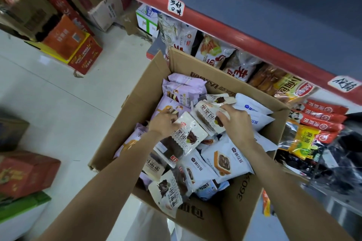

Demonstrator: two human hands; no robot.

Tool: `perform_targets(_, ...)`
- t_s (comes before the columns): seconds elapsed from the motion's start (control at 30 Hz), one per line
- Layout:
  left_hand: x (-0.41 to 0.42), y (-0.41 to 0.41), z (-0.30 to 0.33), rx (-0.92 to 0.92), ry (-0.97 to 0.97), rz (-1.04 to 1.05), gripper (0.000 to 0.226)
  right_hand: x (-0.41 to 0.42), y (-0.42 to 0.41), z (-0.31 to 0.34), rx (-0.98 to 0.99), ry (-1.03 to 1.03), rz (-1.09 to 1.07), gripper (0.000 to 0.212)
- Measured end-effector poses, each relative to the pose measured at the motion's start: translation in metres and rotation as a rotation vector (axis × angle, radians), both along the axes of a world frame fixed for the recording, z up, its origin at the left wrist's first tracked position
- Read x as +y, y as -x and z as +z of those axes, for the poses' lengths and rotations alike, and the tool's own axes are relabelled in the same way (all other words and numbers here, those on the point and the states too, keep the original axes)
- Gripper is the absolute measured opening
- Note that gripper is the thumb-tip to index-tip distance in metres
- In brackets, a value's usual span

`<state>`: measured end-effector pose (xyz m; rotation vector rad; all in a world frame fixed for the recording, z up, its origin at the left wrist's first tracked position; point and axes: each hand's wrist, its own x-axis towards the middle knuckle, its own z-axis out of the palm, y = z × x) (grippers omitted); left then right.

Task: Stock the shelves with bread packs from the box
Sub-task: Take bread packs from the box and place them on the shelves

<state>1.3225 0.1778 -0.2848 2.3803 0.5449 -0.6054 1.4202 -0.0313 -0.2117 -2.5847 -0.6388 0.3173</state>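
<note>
An open cardboard box (148,84) stands before me, full of bread packs: lilac ones at the far left, white-and-blue ones (225,160) at the right, cream packs with dark bread in the middle. My left hand (162,123) grips the top edge of one cream pack (186,137). My right hand (235,121) pinches another cream pack (207,115) lying just beyond it. Both hands are inside the box. The shelf (244,39) with a red edge runs behind the box, and bread bags (213,53) stand under it.
Red sausage packs (323,115) and a yellow bag (305,141) hang on a rack at the right. Cartons are stacked on the pale tiled floor at the far left (74,51) and near left (25,174). Handwritten labels are stuck on the shelf edge.
</note>
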Motion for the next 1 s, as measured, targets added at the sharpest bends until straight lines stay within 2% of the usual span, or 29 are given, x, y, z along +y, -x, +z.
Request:
perform_targets(0.1,0.003,0.012,0.014,-0.151,0.134,-0.015,0.036,0.001,-0.001,0.013,0.016,-0.049,0.001,0.022)
perform_targets(0.2,0.017,0.032,0.049,-0.292,0.104,0.052,0.054,0.005,-0.005,0.041,-0.046,-0.09,0.033,0.022)
perform_targets(0.33,0.038,0.038,0.119,-0.554,0.045,0.216,0.031,0.013,-0.012,0.098,-0.21,-0.096,0.108,0.019)
perform_targets(0.47,0.059,0.019,0.194,-0.755,0.103,0.37,0.006,0.026,-0.017,0.167,-0.387,-0.061,0.211,0.019)
perform_targets(0.5,0.063,0.011,0.215,-0.787,0.11,0.379,0.005,0.03,-0.019,0.185,-0.425,-0.04,0.231,0.02)
perform_targets(0.57,0.075,-0.005,0.252,-0.851,0.126,0.385,0.013,0.037,-0.027,0.222,-0.458,-0.027,0.23,0.021)
perform_targets(0.67,0.091,-0.026,0.309,-0.988,0.111,0.372,0.049,0.045,-0.039,0.284,-0.513,-0.122,0.209,0.023)
perform_targets(0.7,0.094,-0.033,0.329,-1.032,0.113,0.364,0.054,0.048,-0.041,0.306,-0.535,-0.167,0.204,0.022)
perform_targets(0.87,0.096,-0.062,0.424,-1.25,0.081,0.252,0.046,0.053,-0.06,0.397,-0.599,-0.282,0.182,0.018)
perform_targets(1.0,0.096,-0.086,0.485,-1.326,0.089,0.211,0.044,0.052,-0.073,0.456,-0.673,-0.345,0.144,0.02)
